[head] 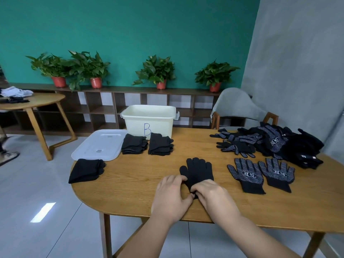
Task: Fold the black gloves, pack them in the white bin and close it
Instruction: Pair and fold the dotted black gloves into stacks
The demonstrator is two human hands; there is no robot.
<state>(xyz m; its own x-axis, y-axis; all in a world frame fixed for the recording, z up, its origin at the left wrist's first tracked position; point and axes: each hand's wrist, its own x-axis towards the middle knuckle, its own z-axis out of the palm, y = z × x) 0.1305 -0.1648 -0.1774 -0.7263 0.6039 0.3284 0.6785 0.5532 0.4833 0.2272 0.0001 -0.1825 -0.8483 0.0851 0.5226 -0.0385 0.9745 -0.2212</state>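
The left hand (172, 194) and right hand (210, 194) are pinching the cuff of a plain black knit glove (199, 170) lying flat on the oval wooden tabletop (141, 183). Farther back, an open white plastic bin (149, 120) marked "B" is standing beside a flat translucent lid (100, 144), with two folded black glove stacks (134, 144) just before it. Two white-dotted black gloves (245, 175) are lying flat to the right, near a loose glove heap (279, 142).

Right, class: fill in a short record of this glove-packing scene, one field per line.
Hands: left hand and right hand both pinch the cuff end of a plain black knit glove lying flat on the wooden table
Bin: white plastic bin marked B, open
Lid: translucent white plastic lid, flat on table beside bin
Folded: three black stacks, outside bin
Unfolded: two dotted gloves flat, loose pile far right
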